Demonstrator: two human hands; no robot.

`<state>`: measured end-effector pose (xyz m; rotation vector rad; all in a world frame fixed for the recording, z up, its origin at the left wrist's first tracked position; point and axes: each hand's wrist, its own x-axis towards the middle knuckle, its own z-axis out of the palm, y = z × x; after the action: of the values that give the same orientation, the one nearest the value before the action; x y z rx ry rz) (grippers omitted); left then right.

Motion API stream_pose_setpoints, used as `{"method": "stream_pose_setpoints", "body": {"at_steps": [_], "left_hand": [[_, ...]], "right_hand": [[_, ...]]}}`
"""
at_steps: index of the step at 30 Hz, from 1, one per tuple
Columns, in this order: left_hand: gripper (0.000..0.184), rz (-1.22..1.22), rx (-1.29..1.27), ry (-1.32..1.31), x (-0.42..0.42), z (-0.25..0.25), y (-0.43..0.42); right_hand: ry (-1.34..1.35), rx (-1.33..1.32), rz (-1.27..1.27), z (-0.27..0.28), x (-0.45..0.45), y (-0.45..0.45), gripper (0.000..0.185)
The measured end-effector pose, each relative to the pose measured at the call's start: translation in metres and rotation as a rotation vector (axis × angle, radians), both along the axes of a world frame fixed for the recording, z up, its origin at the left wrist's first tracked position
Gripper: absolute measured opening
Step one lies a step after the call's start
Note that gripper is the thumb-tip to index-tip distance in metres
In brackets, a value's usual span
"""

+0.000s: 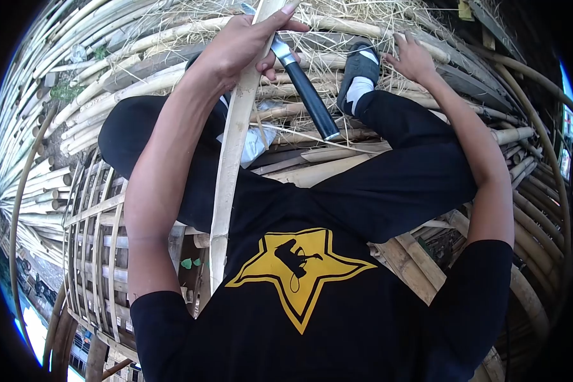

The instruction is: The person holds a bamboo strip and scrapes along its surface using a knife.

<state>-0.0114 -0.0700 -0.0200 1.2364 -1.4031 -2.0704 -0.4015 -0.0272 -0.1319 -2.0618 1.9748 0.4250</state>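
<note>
My left hand (242,48) is closed around a long, pale bamboo strip (233,143), near its upper end. The strip slants down past my left thigh towards my waist. Behind the strip and close to my left fingers is a tool with a black handle (312,99) and a shiny metal neck; the strip and hand hide part of its metal end. I cannot tell if my fingers touch it. My right hand (414,58) is out beside my shoe (361,67), fingers apart, over bamboo poles and shavings, with nothing visible in it.
Bamboo poles (149,79) and straw-like shavings (337,16) cover the ground ahead. A woven bamboo frame (99,239) stands at my left. More bamboo lengths (528,223) lie at my right. A whitish plastic piece (256,145) is between my crossed legs.
</note>
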Motion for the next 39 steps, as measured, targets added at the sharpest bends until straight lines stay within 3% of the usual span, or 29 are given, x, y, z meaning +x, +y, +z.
{"method": "stream_pose_setpoints", "body": {"at_steps": [1,2,4,5,6,7,8,9,10,12,13,15,16,18,19,21,22,24,26,27,29,31,32,35,36,37,38,39], "left_hand": [[0.047,0.013,0.008,0.029,-0.002,0.001,0.002],[0.047,0.006,0.012,0.03,-0.003,0.001,0.003],[0.049,-0.03,-0.035,-0.043,-0.005,0.003,0.002],[0.049,-0.017,0.202,-0.135,-0.003,0.019,-0.005],[0.049,-0.015,0.194,-0.132,-0.003,0.019,-0.007],[0.048,-0.027,0.151,-0.138,-0.002,0.018,-0.007],[0.048,-0.04,0.109,-0.146,-0.001,0.018,-0.007],[0.048,-0.036,0.104,-0.148,-0.003,0.02,-0.007],[0.049,-0.028,0.093,-0.149,-0.005,0.023,-0.006],[0.049,-0.01,0.099,-0.152,-0.004,0.024,-0.004],[0.049,-0.009,0.119,-0.145,-0.003,0.023,-0.002],[0.051,-0.008,0.07,-0.186,-0.004,0.019,-0.008],[0.051,-0.011,0.069,-0.188,-0.005,0.02,-0.008],[0.052,-0.022,0.066,-0.19,-0.005,0.023,-0.006],[0.053,-0.022,0.074,-0.147,-0.005,0.02,-0.006],[0.054,-0.011,0.067,-0.149,-0.006,0.021,-0.006],[0.055,0.001,0.058,-0.152,-0.006,0.023,-0.006],[0.055,-0.017,0.034,-0.201,-0.006,0.028,-0.005],[0.054,-0.032,0.074,-0.026,-0.005,0.032,-0.002],[0.053,-0.025,0.048,-0.077,-0.011,0.023,-0.006],[0.053,-0.025,0.052,-0.102,-0.011,0.023,-0.004],[0.054,-0.014,0.043,-0.125,-0.01,0.025,-0.007],[0.053,-0.009,0.073,-0.105,-0.009,0.025,-0.006],[0.053,-0.026,0.089,-0.092,-0.007,0.023,-0.006],[0.052,-0.03,0.076,-0.091,-0.006,0.021,-0.006],[0.052,-0.025,0.086,-0.08,-0.006,0.019,-0.005],[0.052,-0.023,0.091,-0.068,-0.007,0.019,-0.006],[0.052,-0.016,0.069,-0.122,-0.008,0.018,-0.006]], "right_hand": [[0.253,-0.403,0.392,0.012,-0.013,-0.008,0.052],[-0.005,-0.125,0.034,0.023,-0.01,-0.02,0.05],[-0.194,0.034,-0.261,0.039,0.015,-0.024,0.045],[-0.04,0.101,-0.17,0.034,0.024,-0.011,0.051],[0.116,0.163,-0.074,0.024,0.033,0.006,0.056],[0.288,0.344,-0.035,0.009,0.042,0.027,0.062],[0.29,0.803,-0.001,0.014,0.07,0.04,0.073],[0.163,1.093,0.109,0.007,0.094,0.065,0.085],[0.428,0.674,0.261,0.012,0.124,0.113,0.087],[-0.361,1.577,0.037,0.021,0.147,0.08,0.079],[-0.368,1.59,0.035,0.025,0.16,0.091,0.079],[-0.777,1.712,0.009,0.039,0.178,0.104,0.067],[-0.782,1.71,0.01,0.033,0.172,0.104,0.067],[-0.618,1.829,-0.499,-0.005,0.135,0.1,0.059],[-0.417,1.55,0.079,-0.049,0.089,0.082,0.057],[-0.496,0.958,-0.766,-0.016,0.094,0.052,0.044],[-0.151,0.418,-0.165,-0.023,0.088,0.035,0.034],[-0.153,-0.341,0.438,0.013,0.072,-0.003,0.035],[-0.21,-0.25,0.135,0.037,0.065,-0.036,0.04],[-0.21,-0.254,0.137,0.042,0.068,-0.038,0.04],[-0.595,0.343,-0.413,0.059,0.09,-0.021,0.041],[-0.7,1.082,-0.518,0.076,0.121,0.017,0.045],[-0.699,1.08,-0.514,0.07,0.113,0.019,0.045],[-0.606,0.674,-0.141,0.034,0.052,0.027,0.049],[-0.29,0.22,0.109,0.024,0.04,0.013,0.048],[0.12,-0.22,0.187,0.013,0.027,-0.001,0.048],[0.12,-0.21,0.186,0.036,0.031,-0.013,0.048],[0.009,-0.386,0.065,0.074,0.043,-0.032,0.039]]}}
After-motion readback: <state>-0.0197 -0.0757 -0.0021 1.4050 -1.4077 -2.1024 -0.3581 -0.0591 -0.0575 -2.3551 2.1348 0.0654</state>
